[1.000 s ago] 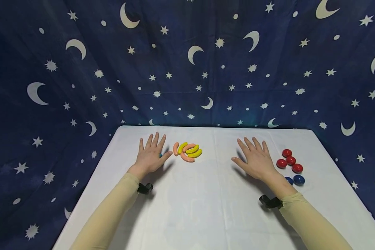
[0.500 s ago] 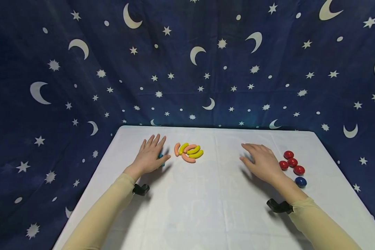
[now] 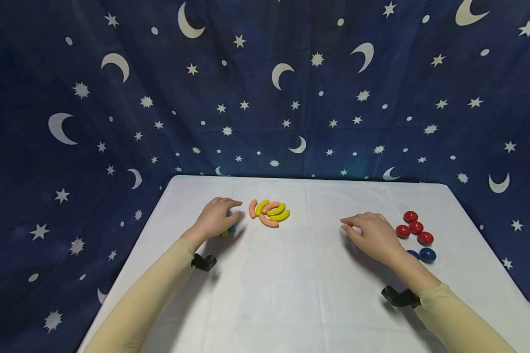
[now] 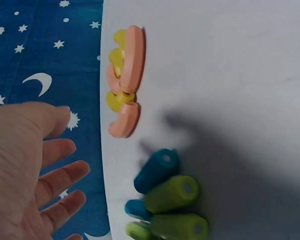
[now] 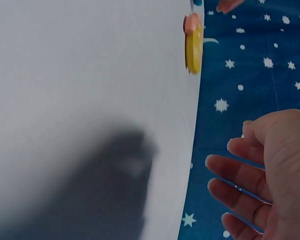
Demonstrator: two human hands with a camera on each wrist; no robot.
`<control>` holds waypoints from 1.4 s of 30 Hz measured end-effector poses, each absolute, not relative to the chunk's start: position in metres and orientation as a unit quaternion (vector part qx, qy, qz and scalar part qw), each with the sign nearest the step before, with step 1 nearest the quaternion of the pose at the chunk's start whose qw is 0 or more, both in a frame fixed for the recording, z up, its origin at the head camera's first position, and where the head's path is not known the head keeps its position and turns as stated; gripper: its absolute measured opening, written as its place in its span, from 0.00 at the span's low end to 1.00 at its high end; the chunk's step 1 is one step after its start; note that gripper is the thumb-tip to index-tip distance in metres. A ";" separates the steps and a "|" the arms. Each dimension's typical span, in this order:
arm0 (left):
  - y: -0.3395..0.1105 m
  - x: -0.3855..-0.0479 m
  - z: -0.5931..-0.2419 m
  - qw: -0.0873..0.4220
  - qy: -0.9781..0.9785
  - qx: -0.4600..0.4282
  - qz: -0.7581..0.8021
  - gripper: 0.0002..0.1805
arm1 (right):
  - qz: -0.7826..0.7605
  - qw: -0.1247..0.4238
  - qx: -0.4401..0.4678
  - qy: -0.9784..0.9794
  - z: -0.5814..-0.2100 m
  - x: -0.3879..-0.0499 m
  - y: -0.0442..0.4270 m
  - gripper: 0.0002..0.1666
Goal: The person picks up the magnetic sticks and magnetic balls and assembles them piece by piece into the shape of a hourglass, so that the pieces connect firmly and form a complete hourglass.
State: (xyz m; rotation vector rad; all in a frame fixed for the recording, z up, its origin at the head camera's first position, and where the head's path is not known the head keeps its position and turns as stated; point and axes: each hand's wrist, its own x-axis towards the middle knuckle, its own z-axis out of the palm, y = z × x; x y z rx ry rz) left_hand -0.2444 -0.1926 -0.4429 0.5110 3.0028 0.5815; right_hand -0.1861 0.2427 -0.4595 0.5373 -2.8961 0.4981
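Observation:
My left hand [image 3: 212, 218] hovers over the table's left side, fingers loosely bent, holding nothing. Partly hidden under it in the head view, blue pieces [image 4: 157, 171] and green pieces [image 4: 172, 194] lie clustered, rod-like with round ends, in the left wrist view. To that hand's right rests a small pile of curved pieces: yellow banana-shaped ones [image 3: 279, 215] and pink sausage-shaped ones [image 3: 269, 221]. My right hand [image 3: 373, 238] hangs above the right side with loosely bent fingers and an empty grasp. Close to it are shiny red rounded pieces [image 3: 425, 238] and blue rounded pieces [image 3: 428, 255], one blue piece partly behind the wrist.
A white cloth covers the table [image 3: 287, 284], whose far edge meets a dark blue curtain [image 3: 247, 88] with moons and stars. Each wrist wears a black camera mount, such as the left mount [image 3: 204, 263].
Both hands have gone from spread, straight fingers to loosely bent ones, the right earlier than the left. The right hand has shifted slightly right and nearer. The pieces lie where they were.

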 end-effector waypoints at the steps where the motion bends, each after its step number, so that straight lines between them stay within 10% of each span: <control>1: -0.190 -0.248 -0.441 0.025 0.969 0.159 0.187 0.25 | 0.168 0.078 0.183 -0.965 -0.460 -0.185 0.242 0.18; 30: -0.141 -0.293 -0.454 0.145 0.973 -0.023 0.178 0.18 | 0.179 0.045 0.250 -0.950 -0.494 -0.131 0.209 0.15; 42: -0.144 -0.296 -0.457 0.128 0.975 0.003 0.181 0.20 | 0.195 0.102 0.136 -0.966 -0.475 -0.135 0.285 0.19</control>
